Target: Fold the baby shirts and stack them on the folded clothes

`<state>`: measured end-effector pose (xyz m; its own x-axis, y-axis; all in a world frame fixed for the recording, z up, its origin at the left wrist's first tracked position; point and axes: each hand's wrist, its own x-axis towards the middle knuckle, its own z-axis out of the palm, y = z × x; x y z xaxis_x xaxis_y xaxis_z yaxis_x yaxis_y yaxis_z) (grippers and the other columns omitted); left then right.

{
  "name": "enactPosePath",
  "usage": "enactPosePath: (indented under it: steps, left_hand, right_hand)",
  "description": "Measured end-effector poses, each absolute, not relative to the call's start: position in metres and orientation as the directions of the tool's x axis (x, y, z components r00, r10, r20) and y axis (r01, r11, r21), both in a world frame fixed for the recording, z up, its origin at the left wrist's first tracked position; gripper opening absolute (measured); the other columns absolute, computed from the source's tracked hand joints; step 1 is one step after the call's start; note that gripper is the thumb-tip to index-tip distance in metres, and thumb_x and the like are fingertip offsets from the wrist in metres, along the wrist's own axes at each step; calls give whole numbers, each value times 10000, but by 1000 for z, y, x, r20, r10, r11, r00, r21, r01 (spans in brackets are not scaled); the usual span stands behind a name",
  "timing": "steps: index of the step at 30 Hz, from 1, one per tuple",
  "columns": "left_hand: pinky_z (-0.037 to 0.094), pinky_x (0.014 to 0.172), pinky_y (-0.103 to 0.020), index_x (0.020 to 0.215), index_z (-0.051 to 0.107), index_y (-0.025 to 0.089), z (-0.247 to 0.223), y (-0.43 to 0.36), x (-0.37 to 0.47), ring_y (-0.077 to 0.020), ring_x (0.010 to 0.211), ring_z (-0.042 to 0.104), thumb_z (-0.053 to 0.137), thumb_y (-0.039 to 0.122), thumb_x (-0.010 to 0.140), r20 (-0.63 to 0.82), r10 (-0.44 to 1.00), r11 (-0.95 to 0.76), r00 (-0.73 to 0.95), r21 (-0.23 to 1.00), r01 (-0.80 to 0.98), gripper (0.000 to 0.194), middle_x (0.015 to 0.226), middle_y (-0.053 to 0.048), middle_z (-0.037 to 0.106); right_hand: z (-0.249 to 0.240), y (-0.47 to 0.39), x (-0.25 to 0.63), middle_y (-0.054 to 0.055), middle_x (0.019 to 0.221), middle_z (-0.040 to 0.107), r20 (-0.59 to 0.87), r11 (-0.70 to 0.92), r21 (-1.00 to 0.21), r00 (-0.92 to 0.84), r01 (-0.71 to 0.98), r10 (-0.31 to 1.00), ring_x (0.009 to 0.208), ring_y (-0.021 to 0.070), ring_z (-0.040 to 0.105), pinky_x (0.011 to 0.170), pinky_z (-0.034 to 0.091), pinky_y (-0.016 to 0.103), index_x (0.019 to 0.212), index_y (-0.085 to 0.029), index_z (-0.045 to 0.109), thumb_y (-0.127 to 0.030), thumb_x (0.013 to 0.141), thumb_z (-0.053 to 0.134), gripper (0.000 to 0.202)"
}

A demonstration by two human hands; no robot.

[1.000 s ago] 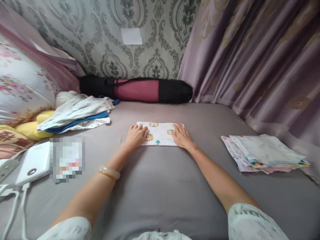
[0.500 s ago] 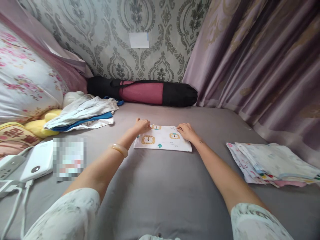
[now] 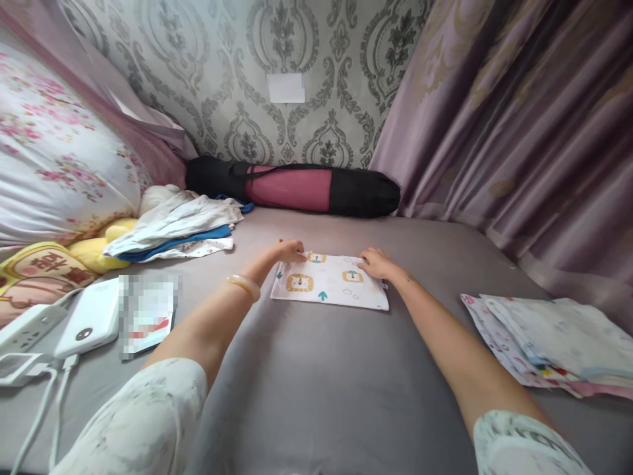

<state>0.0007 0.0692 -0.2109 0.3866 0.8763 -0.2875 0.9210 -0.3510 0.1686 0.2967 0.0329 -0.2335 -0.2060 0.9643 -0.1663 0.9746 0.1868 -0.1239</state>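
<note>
A white cloth (image 3: 331, 285) printed with yellow lion faces and green leaves lies folded into a flat rectangle on the grey sheet. At its far left corner, my left hand (image 3: 289, 250) is closed with the fingers curled on the edge; a pale bangle circles that wrist. My right hand (image 3: 378, 264) pinches the far right corner, with its fingertips partly hidden by the hand. A small tag sticks out at the cloth's right side.
To the right lies a stack of folded cloths (image 3: 558, 330). Loose clothes (image 3: 182, 224) lie on the left, near a floral pillow (image 3: 64, 145). A power bank (image 3: 91, 316), power strip (image 3: 30, 328) and cables are at left. A long black-and-red bag (image 3: 289, 188) rests against the wall.
The whole view has shifted slightly, so things appear a little farther right and lower. Both hands stay at the cloth's far corners, and the cloth remains folded flat.
</note>
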Motion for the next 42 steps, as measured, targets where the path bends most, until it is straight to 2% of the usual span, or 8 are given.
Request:
enactPosePath:
  steps: [6,12,18,24,26,30,33,42]
  left_hand:
    - [407,986,-364,1133,628,199,-206,66,0,-228,1068,623,582,405,811,-300,872,-338,386,198,920,385,1216,-75,669]
    - [446,910,-274,1194,614,193,-202,65,-14,-198,1064,620,582,344,768,-214,870,-366,445,326,872,452,1224,-58,670]
    - [441,753,-248,1055,705,213,-181,54,-25,-192,909,652,557,414,775,-167,868,-407,468,302,862,375,990,-16,743]
    - [381,862,-317,1026,727,250,-147,42,-25,-195,892,629,593,399,782,-31,898,-416,439,266,870,316,921,3,744]
    - [346,918,-363,1011,734,253,-138,40,-24,-205,917,605,600,383,796,84,906,-422,416,268,866,285,944,-6,735]
    - [249,997,-455,951,742,255,-134,36,-22,-248,1013,515,571,378,852,482,800,-495,356,197,846,233,1014,-39,712]
    - [222,997,-477,974,728,263,-145,29,-23,-258,1023,480,520,347,900,638,675,-563,370,121,817,237,1003,-60,701]
    - [253,982,-454,975,693,267,-214,-25,-38,-237,1012,498,374,230,968,489,602,-669,631,-122,733,321,990,-72,687]
  right_hand:
    - [-225,38,295,107,1237,592,-214,198,-136,-223,971,951,1176,251,526,944,410,328,1083,-195,625,-324,885,576,242]
    - [-210,29,293,56,1100,686,-191,190,-162,-220,968,957,1023,223,614,890,421,320,996,-220,626,-300,851,608,167]
    - [-188,17,296,33,1125,706,-74,237,-196,-255,952,964,1048,212,625,931,406,322,1085,-236,659,-282,826,635,264]
    - [-153,6,304,-12,1080,730,-27,299,-191,-310,935,951,1049,213,624,946,375,326,1043,-284,718,-269,851,601,226]
    - [-142,2,307,-4,1060,730,46,306,-199,-303,931,952,1029,213,620,937,367,330,1042,-271,719,-270,851,604,223]
    - [-130,-8,308,53,1080,692,311,326,-141,-271,935,911,1039,230,569,999,294,397,1051,-224,702,-273,896,548,224]
    - [-134,-19,303,75,1062,664,484,327,-35,-270,945,833,1057,238,520,1068,197,429,1043,-207,684,-233,929,469,245]
    - [-199,-72,296,84,1064,647,356,419,189,-460,888,813,1039,234,491,1117,143,416,1038,-211,669,-130,943,330,362]
